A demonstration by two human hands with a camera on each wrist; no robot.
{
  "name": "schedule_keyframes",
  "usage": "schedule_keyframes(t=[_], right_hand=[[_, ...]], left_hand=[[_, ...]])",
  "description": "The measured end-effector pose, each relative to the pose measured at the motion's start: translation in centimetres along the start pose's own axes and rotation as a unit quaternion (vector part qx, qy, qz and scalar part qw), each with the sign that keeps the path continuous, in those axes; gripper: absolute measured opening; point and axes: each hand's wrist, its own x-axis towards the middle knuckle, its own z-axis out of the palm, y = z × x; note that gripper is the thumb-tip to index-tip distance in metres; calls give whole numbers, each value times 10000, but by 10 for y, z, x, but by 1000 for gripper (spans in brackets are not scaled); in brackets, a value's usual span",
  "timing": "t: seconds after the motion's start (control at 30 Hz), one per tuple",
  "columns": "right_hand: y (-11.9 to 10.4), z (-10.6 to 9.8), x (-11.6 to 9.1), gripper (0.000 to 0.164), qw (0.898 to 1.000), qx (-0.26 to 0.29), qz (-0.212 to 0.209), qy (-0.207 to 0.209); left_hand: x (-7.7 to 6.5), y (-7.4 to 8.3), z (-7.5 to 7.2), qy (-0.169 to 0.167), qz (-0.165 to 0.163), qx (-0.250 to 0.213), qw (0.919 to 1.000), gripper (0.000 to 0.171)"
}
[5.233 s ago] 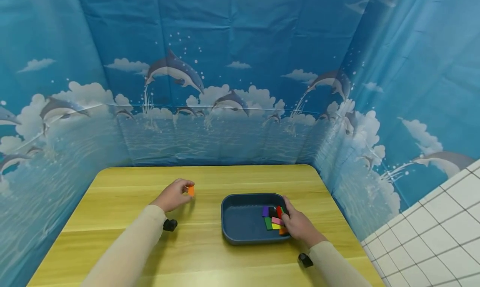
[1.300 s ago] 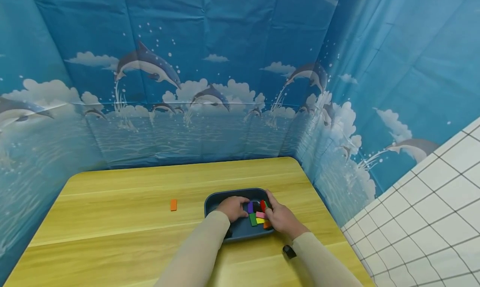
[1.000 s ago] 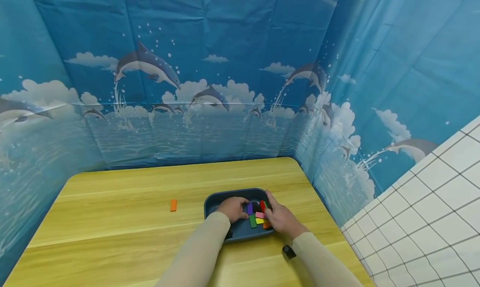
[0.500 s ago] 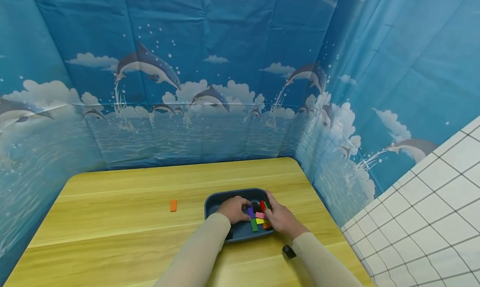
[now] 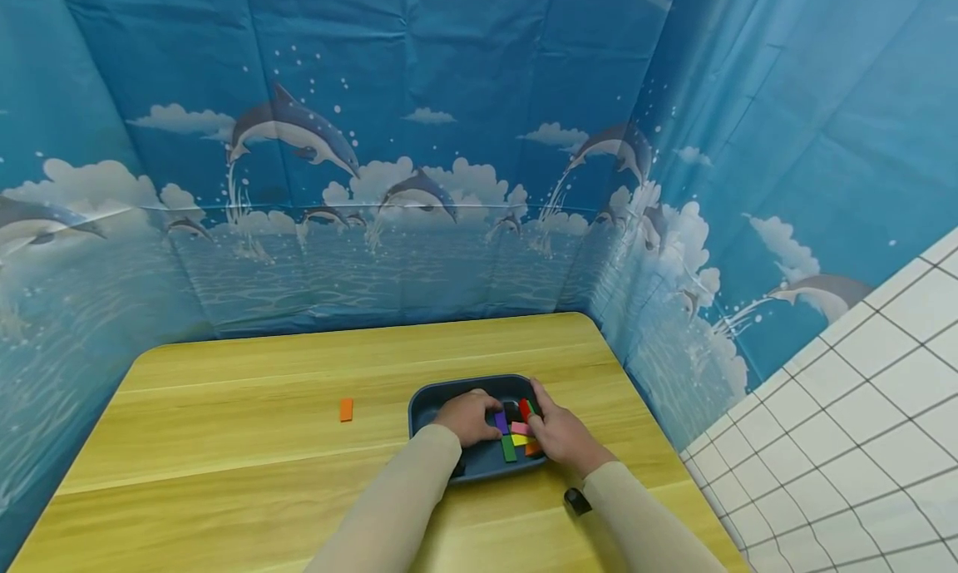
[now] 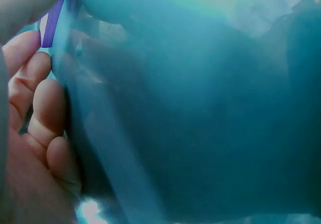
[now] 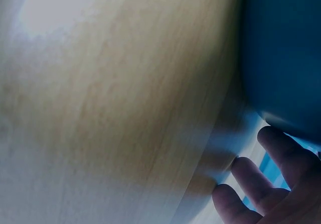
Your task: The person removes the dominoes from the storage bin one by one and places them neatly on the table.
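A dark blue tray [image 5: 500, 471] sits on the table in the head view, with several flat, coloured domino blocks toward its right end. My left hand [image 5: 466, 418] reaches into it, thumb and index finger pinching a purple domino block [image 5: 501, 423]. In the left wrist view that purple block [image 6: 52, 27] shows between thumb and index finger, the other fingers curled. My right hand [image 5: 566, 437] grips the tray's right end, thumb inside and fingers outside. Green [image 5: 509, 448], pink [image 5: 520, 429], yellow and red blocks lie between the hands, some partly covered by the right thumb.
A single orange domino block [image 5: 347, 410] lies flat on the yellow wooden table [image 5: 224, 440], left of the tray. A dolphin-printed curtain [image 5: 419, 265] hangs behind the table and along its sides. A white tiled surface [image 5: 861, 407] is at the right.
Since 5.2 s ago, the left hand has set the orange block on the table and moved into the tray. Lately the purple and green blocks have shifted slightly; the right hand keeps its grip.
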Motion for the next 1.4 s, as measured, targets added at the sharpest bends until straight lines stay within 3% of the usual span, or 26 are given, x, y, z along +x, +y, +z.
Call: schedule_keyframes(t=[0.4, 0.97, 1.17, 1.4], right_hand=[[0, 1, 0, 70, 10000, 60, -32, 22], [-2, 3, -5, 69, 9999, 85, -70, -14], [-5, 1, -6, 71, 9998, 145, -81, -63], [-5, -3, -4, 72, 10000, 37, -46, -1]], left_hand=[[-2, 0, 2, 17, 9, 134, 9999, 44], [0, -9, 4, -101, -318, -906, 9953, 40], [-3, -8, -10, -306, -339, -1228, 9914, 40], [-8, 6, -45, -382, 8, -1174, 9924, 44]])
